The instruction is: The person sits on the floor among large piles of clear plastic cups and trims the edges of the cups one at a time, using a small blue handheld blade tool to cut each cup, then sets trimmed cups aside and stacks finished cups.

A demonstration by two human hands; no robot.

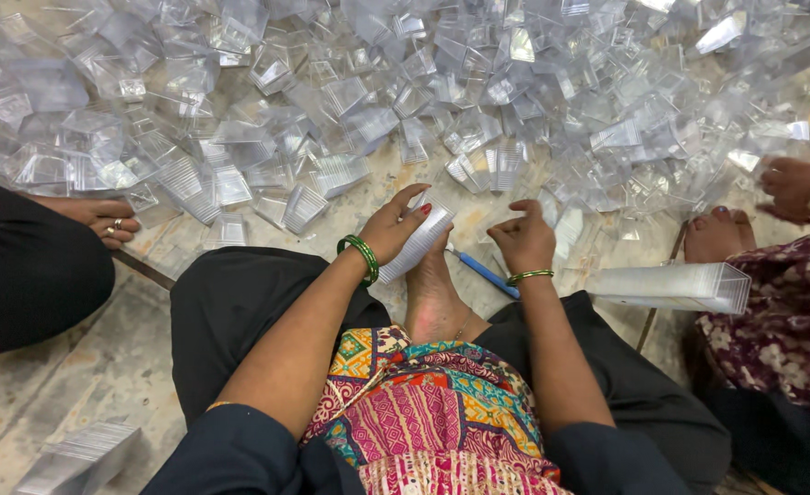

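Left hand: the left hand [396,227] is closed around a nested stack of clear cups [420,240], which lies slantwise across the person's bare foot [432,298].
Right hand: the right hand [524,240] is loosely curled just beside the top end of that stack; I cannot tell whether a cup sits under its fingers.
Loose pile: a wide heap of single clear plastic cups [441,82] covers the floor [111,367] in front of the person, starting just past both hands.
Finished stacks: one long stack [675,286] lies on the right by a co-worker's foot [718,236], and another stack [79,456] lies at the lower left.
Other things: a blue pen [484,272] lies on the floor between the foot and the right wrist.
Co-workers: a second person's hand [794,183] reaches into the heap at the far right; another's foot [102,217] rests at the left edge.
Progress: judging by how things lie, only a few stacks are made and by far most of the cups are loose, so the stacking looks early on.
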